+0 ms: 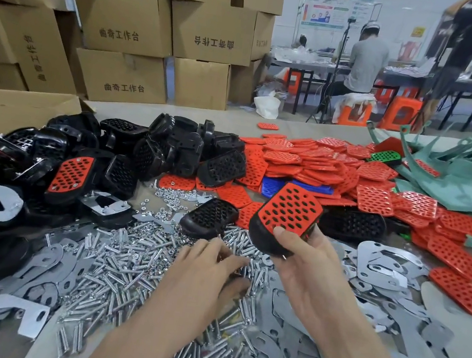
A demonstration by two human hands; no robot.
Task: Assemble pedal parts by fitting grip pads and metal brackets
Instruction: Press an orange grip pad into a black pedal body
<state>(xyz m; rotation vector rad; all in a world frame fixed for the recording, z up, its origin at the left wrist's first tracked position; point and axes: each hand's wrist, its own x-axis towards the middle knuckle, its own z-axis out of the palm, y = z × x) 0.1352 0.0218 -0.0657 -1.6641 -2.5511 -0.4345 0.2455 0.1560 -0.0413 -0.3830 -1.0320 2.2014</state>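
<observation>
With a red pad already seated on it, the pedal (284,218) was gripped in the right hand (301,265) just above the bolts (119,268) on the counter, where the left hand's (207,271) curled fingers picked, seemingly for a bolt to fasten next.

A single head-worn wide-angle camera is looking forward and down over a cluttered table (452,337), sitting close above the person's two forearms. The left hand (207,271) and right hand (304,268) are filling the lower middle of the frame, fingers pointing away from the lens. Just beyond the fingertips the view is taking in heaps of parts; well beyond them it is reaching stacked cardboard boxes (130,20) and a far workbench. Edges are bending from lens distortion. No second view is sharing the scene.
</observation>
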